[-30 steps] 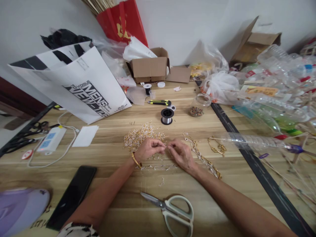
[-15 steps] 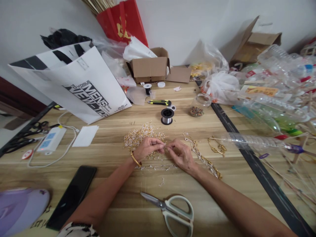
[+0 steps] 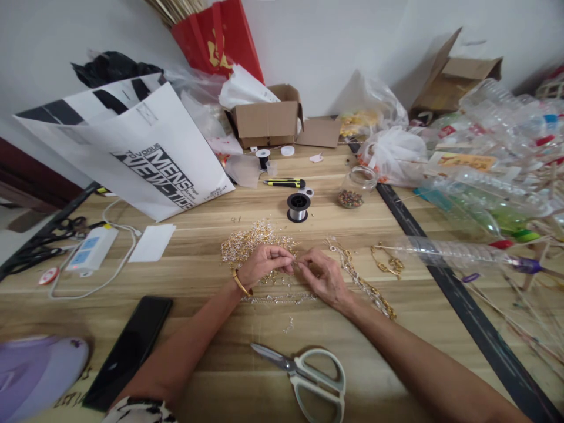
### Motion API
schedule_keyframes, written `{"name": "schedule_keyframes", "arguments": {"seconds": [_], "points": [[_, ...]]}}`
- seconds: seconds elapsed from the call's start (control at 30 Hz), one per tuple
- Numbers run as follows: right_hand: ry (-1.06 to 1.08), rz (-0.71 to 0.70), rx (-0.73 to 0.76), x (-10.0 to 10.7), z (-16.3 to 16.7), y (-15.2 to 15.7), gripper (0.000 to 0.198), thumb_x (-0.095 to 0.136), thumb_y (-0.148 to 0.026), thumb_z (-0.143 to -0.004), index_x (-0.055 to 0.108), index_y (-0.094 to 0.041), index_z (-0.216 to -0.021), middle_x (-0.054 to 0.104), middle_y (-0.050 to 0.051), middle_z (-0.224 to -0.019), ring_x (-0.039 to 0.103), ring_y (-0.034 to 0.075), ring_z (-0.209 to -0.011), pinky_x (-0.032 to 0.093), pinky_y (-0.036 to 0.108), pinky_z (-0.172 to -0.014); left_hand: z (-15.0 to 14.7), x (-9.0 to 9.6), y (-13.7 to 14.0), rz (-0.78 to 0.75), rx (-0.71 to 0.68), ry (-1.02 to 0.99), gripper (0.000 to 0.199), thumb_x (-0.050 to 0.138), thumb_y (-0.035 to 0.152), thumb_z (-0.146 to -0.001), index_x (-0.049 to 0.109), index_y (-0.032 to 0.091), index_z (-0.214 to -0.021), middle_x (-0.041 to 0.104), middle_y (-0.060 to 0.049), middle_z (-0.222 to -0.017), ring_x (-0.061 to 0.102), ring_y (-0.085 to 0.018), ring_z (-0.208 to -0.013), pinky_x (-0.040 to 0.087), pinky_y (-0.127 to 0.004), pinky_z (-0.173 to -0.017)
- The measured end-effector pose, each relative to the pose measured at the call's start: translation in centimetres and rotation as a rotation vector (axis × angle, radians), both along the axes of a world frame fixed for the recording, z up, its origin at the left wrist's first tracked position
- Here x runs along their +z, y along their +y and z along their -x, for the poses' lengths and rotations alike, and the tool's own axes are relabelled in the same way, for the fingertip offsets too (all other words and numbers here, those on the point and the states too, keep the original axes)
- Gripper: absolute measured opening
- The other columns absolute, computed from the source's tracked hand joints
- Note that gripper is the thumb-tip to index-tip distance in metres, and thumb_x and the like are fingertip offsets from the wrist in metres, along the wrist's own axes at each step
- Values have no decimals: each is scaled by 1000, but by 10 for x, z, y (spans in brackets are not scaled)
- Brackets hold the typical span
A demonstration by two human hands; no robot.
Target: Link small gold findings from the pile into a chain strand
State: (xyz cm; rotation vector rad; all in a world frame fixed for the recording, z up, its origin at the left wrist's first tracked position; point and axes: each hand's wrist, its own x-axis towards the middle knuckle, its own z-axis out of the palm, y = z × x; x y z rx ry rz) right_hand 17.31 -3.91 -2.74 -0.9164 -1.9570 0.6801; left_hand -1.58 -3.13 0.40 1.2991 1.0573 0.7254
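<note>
My left hand [image 3: 267, 264] and my right hand [image 3: 324, 277] meet fingertip to fingertip over the wooden table, both closed in a pinch. What sits between the fingertips is too small to make out. Behind and beside my left hand spreads a pile of small gold and silver pieces [image 3: 247, 239]. A silver chain [image 3: 282, 299] lies just below my hands, with a short bit of silver chain [image 3: 288, 325] nearer me. Right of my right hand runs a gold and silver chain [image 3: 361, 279]. Scissors [image 3: 304, 376] with pale handles lie in front, blades pointing left.
Beyond my hands are a wire spool [image 3: 298, 208], a yellow-black utility knife [image 3: 284, 183] and a glass jar [image 3: 356, 187] of beads. A black phone [image 3: 127, 352] and power strip [image 3: 92, 249] lie left. Plastic bottles [image 3: 506, 153] crowd the right; a gold chain [image 3: 388, 260] lies nearer.
</note>
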Motion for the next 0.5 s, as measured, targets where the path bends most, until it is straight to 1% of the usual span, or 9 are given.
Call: {"name": "schedule_keyframes", "arguments": {"seconds": [0.5], "points": [[2, -3, -2, -1, 0, 1, 10, 52, -21, -86, 58, -18, -79, 59, 2, -68, 55, 14, -64, 42, 26, -59, 0, -1, 0, -10, -5, 3, 21, 66, 28, -76, 69, 8, -83, 70, -6, -68, 63, -12, -64, 50, -23, -66]]}}
